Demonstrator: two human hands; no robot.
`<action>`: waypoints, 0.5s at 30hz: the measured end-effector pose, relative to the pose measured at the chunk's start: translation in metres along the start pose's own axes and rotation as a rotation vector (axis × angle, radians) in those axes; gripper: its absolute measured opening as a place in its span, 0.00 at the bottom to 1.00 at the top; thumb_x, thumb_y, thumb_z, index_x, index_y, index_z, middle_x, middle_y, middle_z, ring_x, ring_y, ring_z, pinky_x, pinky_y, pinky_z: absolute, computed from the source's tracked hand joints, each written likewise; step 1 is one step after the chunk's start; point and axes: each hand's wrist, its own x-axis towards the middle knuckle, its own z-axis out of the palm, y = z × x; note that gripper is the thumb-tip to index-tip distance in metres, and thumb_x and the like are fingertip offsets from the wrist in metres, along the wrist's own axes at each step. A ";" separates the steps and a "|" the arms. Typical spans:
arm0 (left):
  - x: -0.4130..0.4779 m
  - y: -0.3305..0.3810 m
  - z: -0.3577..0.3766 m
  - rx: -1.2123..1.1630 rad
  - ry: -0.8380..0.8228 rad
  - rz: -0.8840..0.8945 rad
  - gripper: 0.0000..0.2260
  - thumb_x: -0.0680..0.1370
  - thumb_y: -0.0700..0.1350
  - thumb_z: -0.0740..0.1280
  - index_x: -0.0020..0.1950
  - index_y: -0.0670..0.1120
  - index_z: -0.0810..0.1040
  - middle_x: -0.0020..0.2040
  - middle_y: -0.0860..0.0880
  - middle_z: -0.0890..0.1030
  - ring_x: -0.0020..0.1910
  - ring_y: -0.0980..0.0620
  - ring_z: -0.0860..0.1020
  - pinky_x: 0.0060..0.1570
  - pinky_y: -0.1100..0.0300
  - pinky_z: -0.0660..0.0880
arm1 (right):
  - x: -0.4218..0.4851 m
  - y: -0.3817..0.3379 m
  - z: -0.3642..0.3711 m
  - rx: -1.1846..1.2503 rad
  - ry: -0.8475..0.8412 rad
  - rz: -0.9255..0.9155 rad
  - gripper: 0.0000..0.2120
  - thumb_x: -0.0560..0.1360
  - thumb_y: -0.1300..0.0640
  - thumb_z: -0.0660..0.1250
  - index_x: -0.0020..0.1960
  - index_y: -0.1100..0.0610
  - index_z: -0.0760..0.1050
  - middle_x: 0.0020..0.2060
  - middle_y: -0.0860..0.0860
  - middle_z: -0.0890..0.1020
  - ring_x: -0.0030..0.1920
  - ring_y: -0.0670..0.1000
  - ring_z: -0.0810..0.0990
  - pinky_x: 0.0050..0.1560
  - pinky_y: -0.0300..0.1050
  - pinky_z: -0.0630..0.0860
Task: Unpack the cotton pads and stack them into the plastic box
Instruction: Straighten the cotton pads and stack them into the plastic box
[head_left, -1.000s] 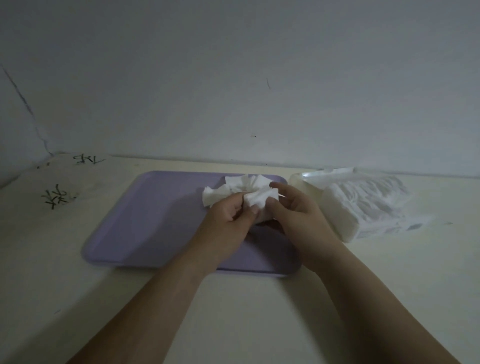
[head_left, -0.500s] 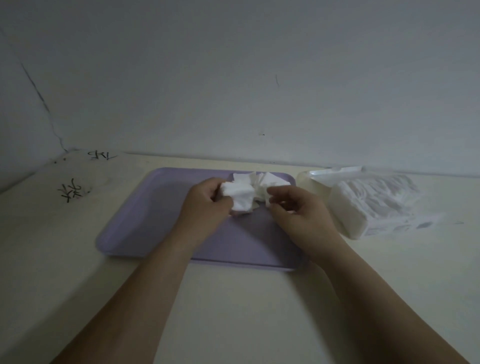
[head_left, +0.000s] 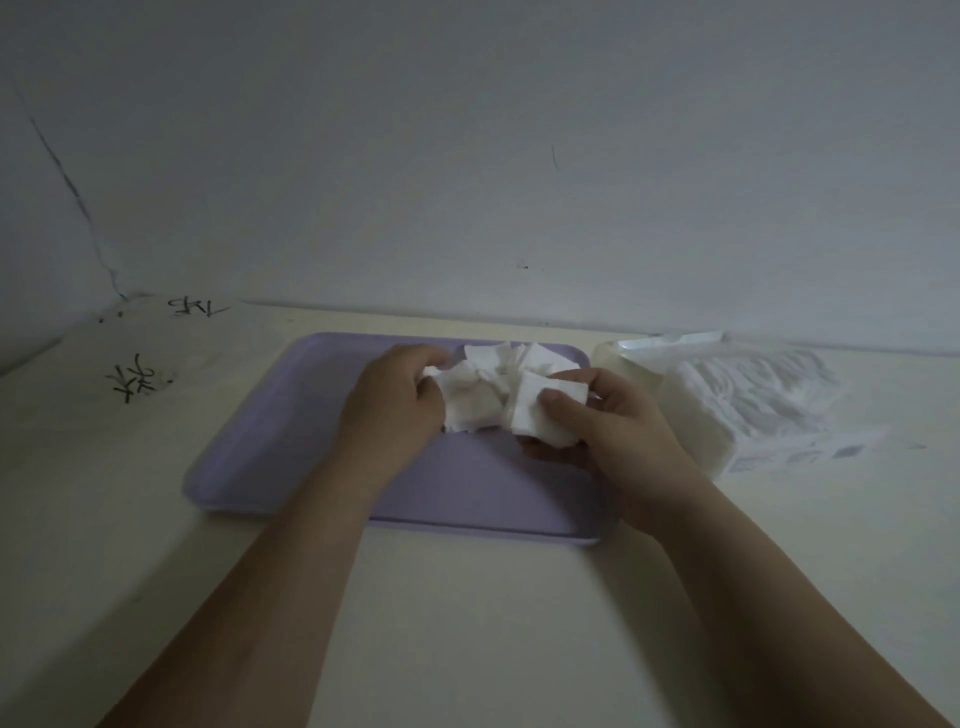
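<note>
- A second ago both grips were bunched together on one clump of cotton pads. Now the clump is split and the grips have drawn a little apart.
- My left grip (head_left: 395, 410) is curled round a crumpled bundle of pads (head_left: 462, 410), holding it just above the purple tray (head_left: 291, 441).
- My right grip (head_left: 613, 431) now pins a flatter small stack (head_left: 545, 410) under the thumb, with the fingers cupped beneath. Half a second ago it was only picking at the heap.
- A few loose pads (head_left: 519, 358) lie on the far part of the tray, just behind both grips.
- I read this as sorting: a neat stack is being pulled out of the mess so it can go into the box. Nothing in my grips has reached the box yet.
- The plastic box (head_left: 623, 366) stands off the tray's far right corner, partly hidden by the opened pack (head_left: 737, 410). The pack looks well filled, so most of the job remains. I cannot tell what is in the box.
- The table (head_left: 467, 623) is pale and smooth, with black scribbles (head_left: 135, 379) at its far left.
- A plain wall (head_left: 467, 156) rises straight behind the table, a dark crack (head_left: 67, 182) runs down its left side, and the light is dim.
</note>
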 end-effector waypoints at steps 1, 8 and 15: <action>0.004 -0.007 -0.001 0.110 -0.038 0.018 0.17 0.80 0.40 0.62 0.66 0.48 0.82 0.65 0.47 0.82 0.62 0.45 0.80 0.63 0.52 0.76 | 0.000 0.000 0.001 0.008 0.003 0.007 0.05 0.81 0.65 0.69 0.56 0.59 0.80 0.45 0.55 0.88 0.44 0.55 0.86 0.47 0.55 0.86; 0.007 -0.011 0.009 0.220 -0.130 0.009 0.16 0.81 0.51 0.61 0.39 0.43 0.77 0.43 0.46 0.79 0.41 0.47 0.77 0.43 0.49 0.76 | 0.002 0.005 0.003 -0.215 -0.006 -0.065 0.07 0.84 0.59 0.67 0.60 0.56 0.81 0.43 0.60 0.85 0.33 0.58 0.82 0.34 0.50 0.80; 0.003 -0.011 0.008 0.022 -0.106 -0.020 0.09 0.81 0.51 0.69 0.41 0.53 0.77 0.38 0.57 0.80 0.37 0.56 0.77 0.37 0.64 0.70 | -0.001 0.006 0.005 -0.320 0.092 -0.138 0.07 0.84 0.59 0.66 0.59 0.52 0.81 0.33 0.54 0.82 0.27 0.54 0.80 0.29 0.46 0.78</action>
